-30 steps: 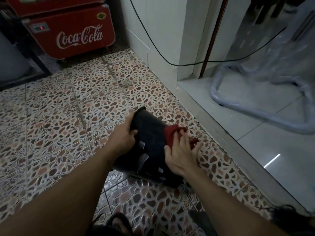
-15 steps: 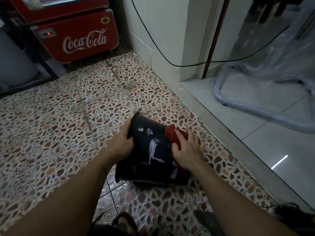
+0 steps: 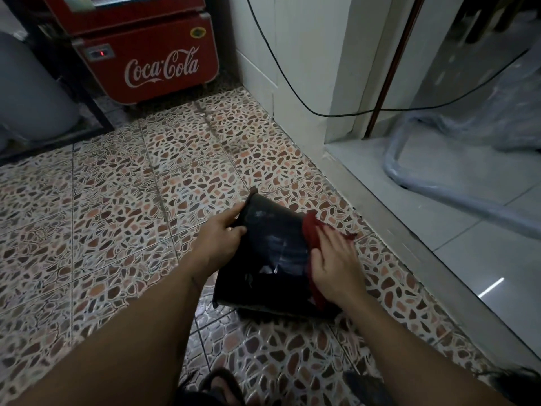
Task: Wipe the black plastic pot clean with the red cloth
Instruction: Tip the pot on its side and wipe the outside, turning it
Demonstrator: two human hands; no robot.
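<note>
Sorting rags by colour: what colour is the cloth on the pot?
Red cloth, seen in the head view.

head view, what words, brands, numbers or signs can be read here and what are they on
"Coca-Cola": white script on the lower front panel of the red cooler.
Oval yellow badge at the cooler's upper right: too small to read.
Small red lit display on the cooler's left: too blurred to read.
No text on the black plastic pot or red cloth.

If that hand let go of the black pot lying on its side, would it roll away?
Probably a little: the black pot lies on its round wall on smooth floor tiles. Being tapered, it would likely curve, not run straight. One left hand steadies it, so it seems light.
</note>
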